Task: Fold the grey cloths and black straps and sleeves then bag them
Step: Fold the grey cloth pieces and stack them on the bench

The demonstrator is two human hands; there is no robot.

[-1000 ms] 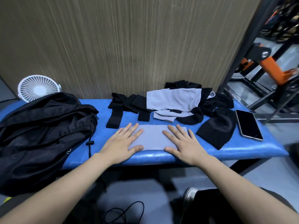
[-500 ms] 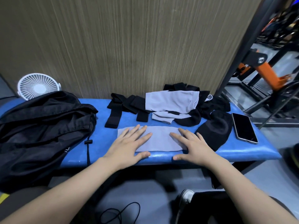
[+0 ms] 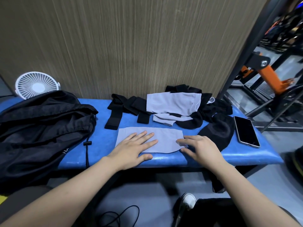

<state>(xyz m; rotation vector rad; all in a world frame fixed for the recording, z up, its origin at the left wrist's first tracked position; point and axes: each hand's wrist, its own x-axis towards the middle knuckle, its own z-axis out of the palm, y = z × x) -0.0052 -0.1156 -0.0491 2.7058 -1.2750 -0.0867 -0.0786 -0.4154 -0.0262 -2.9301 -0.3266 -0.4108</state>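
Note:
A flat grey cloth [image 3: 165,138] lies on the blue bench [image 3: 196,158] near its front edge. My left hand [image 3: 132,149] presses flat on the cloth's left half, fingers straight. My right hand [image 3: 202,147] rests at the cloth's right end, fingers bent a little, fingertips on its edge. Behind lies a second grey cloth [image 3: 173,104] on a heap of black sleeves [image 3: 213,107]. Black straps [image 3: 124,108] lie to its left. A black pouch-like piece [image 3: 216,131] sits right of my right hand. The black bag [image 3: 41,128] slumps at the left.
A phone [image 3: 246,131] lies face up at the bench's right end. A white fan [image 3: 36,85] stands behind the bag. A wood-grain wall backs the bench. Gym frames stand at the right. A cable and a shoe are on the floor below.
Both hands have slid outward and rightward along the grey cloth, smoothing it. My right hand has reached the cloth's right end and its fingers have bent.

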